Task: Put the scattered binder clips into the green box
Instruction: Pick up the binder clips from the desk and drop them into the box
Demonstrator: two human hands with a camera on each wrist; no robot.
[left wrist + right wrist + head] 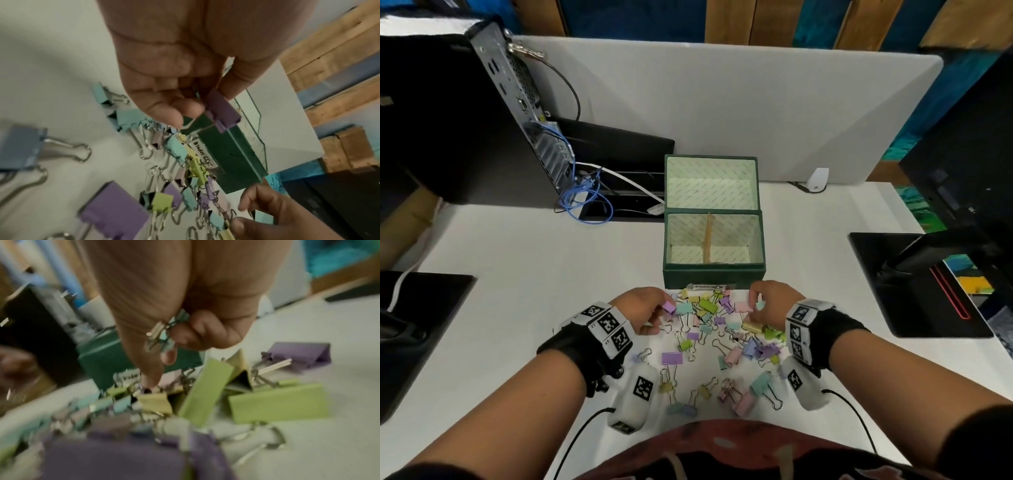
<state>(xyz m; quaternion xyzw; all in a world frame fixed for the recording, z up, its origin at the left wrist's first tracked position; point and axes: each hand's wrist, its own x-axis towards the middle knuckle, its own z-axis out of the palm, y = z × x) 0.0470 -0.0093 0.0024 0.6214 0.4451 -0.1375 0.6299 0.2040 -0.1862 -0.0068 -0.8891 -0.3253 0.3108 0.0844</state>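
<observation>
The green box (pixel 714 272) stands open mid-table, its lid upright behind it and a wooden divider inside. Several pastel binder clips (pixel 709 329) lie scattered just in front of it. My left hand (pixel 659 313) hovers over the pile's left edge and pinches a purple clip (pixel 669 307). In the left wrist view, thumb and fingers of the left hand (pixel 205 104) hold that purple clip (pixel 222 110) before the green box (pixel 226 154). My right hand (pixel 756 301) is at the pile's right edge, fingers curled round a teal clip (pixel 164 334).
A computer tower (pixel 493 113) with blue cables (pixel 582 195) stands at the back left. A black monitor base (pixel 914 284) lies to the right and a black pad (pixel 421 329) to the left. A grey divider panel (pixel 722 102) closes off the back.
</observation>
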